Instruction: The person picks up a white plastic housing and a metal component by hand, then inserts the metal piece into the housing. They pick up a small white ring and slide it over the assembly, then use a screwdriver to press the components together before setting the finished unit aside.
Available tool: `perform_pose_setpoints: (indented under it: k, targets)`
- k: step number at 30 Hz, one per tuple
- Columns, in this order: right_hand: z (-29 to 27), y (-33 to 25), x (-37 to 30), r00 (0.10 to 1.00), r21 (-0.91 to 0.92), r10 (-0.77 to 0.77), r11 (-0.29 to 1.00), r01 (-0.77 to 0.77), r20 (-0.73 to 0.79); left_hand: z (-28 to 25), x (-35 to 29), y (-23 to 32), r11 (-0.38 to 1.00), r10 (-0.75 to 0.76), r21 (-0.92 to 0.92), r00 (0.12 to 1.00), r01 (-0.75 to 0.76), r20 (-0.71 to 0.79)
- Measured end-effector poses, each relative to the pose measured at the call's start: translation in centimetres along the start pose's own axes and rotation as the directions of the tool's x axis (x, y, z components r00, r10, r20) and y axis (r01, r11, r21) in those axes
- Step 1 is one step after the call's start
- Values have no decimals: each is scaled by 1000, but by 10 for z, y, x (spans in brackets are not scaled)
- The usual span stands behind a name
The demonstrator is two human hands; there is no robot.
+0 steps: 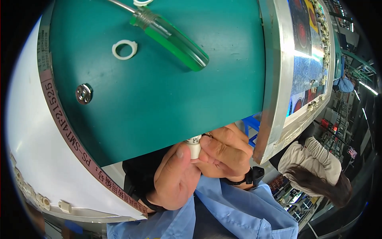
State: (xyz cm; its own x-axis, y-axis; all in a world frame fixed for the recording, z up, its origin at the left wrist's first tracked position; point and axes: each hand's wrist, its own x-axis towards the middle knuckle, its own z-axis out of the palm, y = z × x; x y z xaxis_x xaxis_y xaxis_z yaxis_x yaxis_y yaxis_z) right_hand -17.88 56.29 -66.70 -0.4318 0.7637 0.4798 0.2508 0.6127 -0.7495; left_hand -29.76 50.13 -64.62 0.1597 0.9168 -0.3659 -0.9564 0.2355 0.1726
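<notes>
Just below the near edge of the green work surface, both hands meet around a small white cylindrical plastic part (pixel 194 149) with dark print. My left hand (pixel 175 177) is closed on it, the thumb along its left side. From the right, my right hand (pixel 227 151) grips the same part with bent fingers. A small brassy bit shows by the right fingertips, too little to name. Farther off lie a screwdriver (pixel 175 42) with a clear green handle, a white plastic ring (pixel 124 49) with small tabs, and a shiny round metal disc (pixel 84 94) with holes.
The green mat (pixel 167 103) slopes under these things. A metal-framed panel (pixel 274 79) borders it on the right, and a white board (pixel 43 131) with small white parts on the left. Another white ring (pixel 142 2) is cut off above. A co-worker (pixel 310 167) sits at right.
</notes>
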Motion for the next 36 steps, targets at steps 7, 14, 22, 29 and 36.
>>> perform_pose_setpoints:
  k: [7,14,22,29,36]
  targets:
    - [-14,-26,4,999,-33,2,999,0,41,25,-18,0,999,18,45,998,-15,-55]
    - [-48,-78,-7,998,143,-67,988,64,17,68,-73,-15,787,136,592,985,-172,106]
    - [-104,-133,-35,942,96,-291,946,309,-166,120,-140,-44,357,292,831,896,-427,335]
    - [-145,-174,-49,929,164,-284,931,327,-239,166,-184,-64,301,240,887,928,-349,284]
    - [-106,-148,-64,967,359,-21,926,114,-254,143,-152,-75,598,343,767,939,-232,17]
